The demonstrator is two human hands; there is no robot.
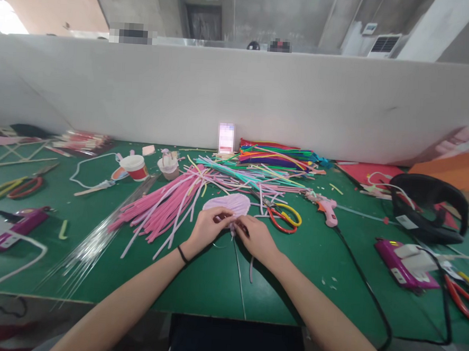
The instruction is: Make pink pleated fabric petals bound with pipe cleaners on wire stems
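A pale lilac piece made of pipe cleaners (228,200), rounded and ribbed, is between my two hands above the table's middle. My left hand (211,224) pinches its lower left edge, fingers bent and thumb inward. On the other side my right hand (257,235) is closed at the lower tip of the piece, where the fingertips of both hands nearly meet. A thin wire (239,276) runs from below the fingers toward the table's front edge. One loose lilac strip (251,271) hangs beneath my right hand. The fingertips partly hide the gripped spot.
Pink pipe cleaners (165,203) spread to the left, beside clear-wrapped wires (95,241). Red-and-yellow scissors (285,218) and a pink glue gun (328,210) with a black cord lie right. Coloured pipe cleaners (277,157) and a phone (226,138) stand by the partition. Purple power strips (404,265) sit outward.
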